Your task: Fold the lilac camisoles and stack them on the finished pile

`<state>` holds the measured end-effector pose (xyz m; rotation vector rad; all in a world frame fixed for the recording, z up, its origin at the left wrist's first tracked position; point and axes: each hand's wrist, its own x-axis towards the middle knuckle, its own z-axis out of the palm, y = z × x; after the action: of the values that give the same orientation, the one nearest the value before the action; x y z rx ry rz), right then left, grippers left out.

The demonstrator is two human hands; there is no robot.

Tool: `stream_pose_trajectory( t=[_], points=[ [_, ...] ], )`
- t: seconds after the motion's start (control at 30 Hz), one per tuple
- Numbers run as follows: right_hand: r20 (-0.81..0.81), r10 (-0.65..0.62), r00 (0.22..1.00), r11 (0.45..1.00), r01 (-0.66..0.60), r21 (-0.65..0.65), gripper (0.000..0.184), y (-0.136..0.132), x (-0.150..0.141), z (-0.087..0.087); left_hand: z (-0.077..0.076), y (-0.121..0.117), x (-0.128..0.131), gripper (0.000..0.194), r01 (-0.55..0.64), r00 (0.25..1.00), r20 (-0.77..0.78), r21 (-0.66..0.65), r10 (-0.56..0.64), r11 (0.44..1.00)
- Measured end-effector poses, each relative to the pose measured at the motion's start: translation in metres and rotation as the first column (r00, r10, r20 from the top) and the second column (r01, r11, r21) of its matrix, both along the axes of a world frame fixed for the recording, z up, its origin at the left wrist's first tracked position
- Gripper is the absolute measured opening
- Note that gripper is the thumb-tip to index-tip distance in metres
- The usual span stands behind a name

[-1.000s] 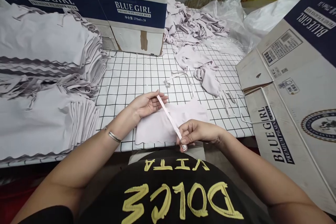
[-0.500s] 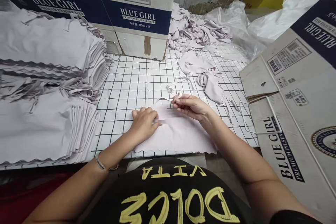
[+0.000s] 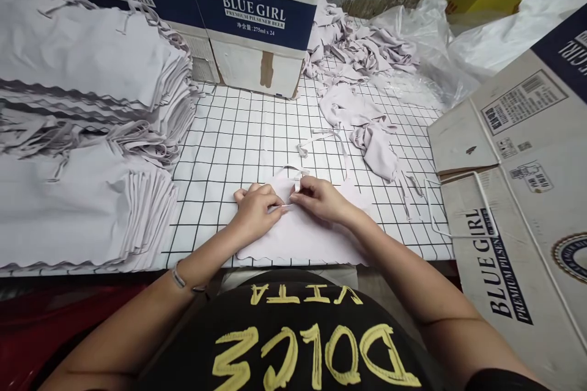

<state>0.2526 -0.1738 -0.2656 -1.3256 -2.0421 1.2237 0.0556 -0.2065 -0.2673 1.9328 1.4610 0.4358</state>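
Note:
A pale pink garment [image 3: 298, 238] with a wavy lower edge lies flat at the table's front edge. My left hand [image 3: 257, 211] rests on its left side, thumb and fingers pinched on a fold of the cloth. Close beside it, my right hand [image 3: 321, 198] is closed with its fingertips on a narrow white strip [image 3: 297, 184], whose lower end the fingers hide. Both hands' fingertips nearly meet over the garment. A thin strap [image 3: 288, 167] loops out beyond its upper edge.
Stacks of folded pale garments [image 3: 82, 201] stand at the left. A beer carton [image 3: 257, 64] rises behind, another carton [image 3: 504, 153] at the right with a white wire frame [image 3: 458, 235]. Loose crumpled garments [image 3: 376, 149] and clear plastic [image 3: 426, 43] lie on the grid-patterned cloth [image 3: 238, 128].
My right hand has come down and left with the white strip, close to my left fingertips. My left hand stays on the garment. The whole view has shifted slightly.

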Motion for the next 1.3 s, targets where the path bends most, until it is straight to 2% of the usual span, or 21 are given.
stream_pose_trajectory(
  t=[0.07, 0.17, 0.33, 0.6, 0.73, 0.83, 0.93, 1.0, 1.03, 1.1, 1.13, 1.17, 1.2, 1.23, 1.3],
  points=[
    [0.111, 0.057, 0.992, 0.99, -0.071, 0.122, 0.021, -0.001, -0.001, -0.002, 0.001, 0.0, 0.0, 0.017, 0.0, 1.0, 0.015, 0.0, 0.0, 1.0],
    [0.182, 0.115, 0.977, 0.969, -0.15, 0.194, 0.021, -0.003, -0.002, -0.002, 0.001, 0.001, 0.0, 0.016, -0.002, 1.0, 0.023, -0.001, 0.002, 1.0],
    [0.229, 0.162, 0.96, 0.952, -0.213, 0.22, 0.018, -0.004, -0.005, -0.002, 0.003, 0.002, 0.001, 0.012, -0.006, 1.0, 0.03, -0.029, 0.007, 1.0],
    [0.185, 0.134, 0.974, 0.954, -0.177, 0.243, 0.021, -0.009, -0.015, -0.007, -0.001, 0.003, 0.0, 0.018, 0.001, 0.995, 0.103, -0.052, 0.004, 0.999],
    [0.176, 0.039, 0.984, 0.96, -0.086, 0.268, 0.018, -0.012, -0.026, -0.013, -0.007, 0.006, 0.003, 0.026, -0.011, 0.995, 0.102, -0.045, 0.015, 0.999],
    [0.139, -0.071, 0.988, 0.934, 0.018, 0.356, 0.011, -0.017, -0.02, -0.012, -0.005, 0.01, -0.006, 0.035, 0.072, 0.997, -0.017, -0.001, -0.072, 0.997],
    [0.175, -0.164, 0.971, 0.872, 0.06, 0.485, 0.014, -0.033, 0.007, -0.007, 0.006, 0.012, -0.033, 0.046, 0.18, 0.965, -0.194, 0.003, -0.176, 0.984],
    [0.247, -0.156, 0.957, 0.882, 0.022, 0.471, 0.015, -0.046, 0.031, -0.006, 0.013, 0.012, -0.052, 0.047, 0.186, 0.94, -0.29, -0.016, -0.182, 0.982],
    [0.259, -0.162, 0.952, 0.895, 0.031, 0.445, 0.015, -0.05, 0.044, -0.007, 0.016, 0.011, -0.057, 0.046, 0.159, 0.933, -0.328, 0.003, -0.149, 0.987],
    [0.214, -0.301, 0.929, 0.892, 0.195, 0.408, 0.017, -0.049, 0.069, -0.008, 0.021, 0.007, -0.056, 0.048, 0.087, 0.937, -0.347, 0.11, -0.044, 0.99],
    [0.173, -0.424, 0.889, 0.857, 0.332, 0.393, 0.019, -0.043, 0.081, -0.009, 0.022, 0.004, -0.047, 0.052, 0.077, 0.949, -0.313, 0.164, -0.022, 0.983],
    [0.144, -0.545, 0.826, 0.803, 0.465, 0.373, 0.022, -0.034, 0.092, -0.009, 0.022, -0.001, -0.034, 0.056, 0.105, 0.966, -0.254, 0.197, -0.053, 0.975],
    [0.133, -0.636, 0.76, 0.749, 0.566, 0.346, 0.025, -0.021, 0.101, -0.009, 0.022, -0.006, -0.018, 0.059, 0.183, 0.973, -0.18, 0.2, -0.148, 0.963],
    [0.14, -0.686, 0.714, 0.714, 0.625, 0.315, 0.028, -0.007, 0.108, -0.008, 0.02, -0.011, 0.001, 0.063, 0.307, 0.951, -0.097, 0.182, -0.293, 0.934],
    [0.181, -0.695, 0.696, 0.716, 0.645, 0.266, 0.033, 0.028, 0.116, -0.006, 0.013, -0.02, 0.04, 0.069, 0.566, 0.812, 0.065, 0.155, -0.58, 0.809]
  ],
)
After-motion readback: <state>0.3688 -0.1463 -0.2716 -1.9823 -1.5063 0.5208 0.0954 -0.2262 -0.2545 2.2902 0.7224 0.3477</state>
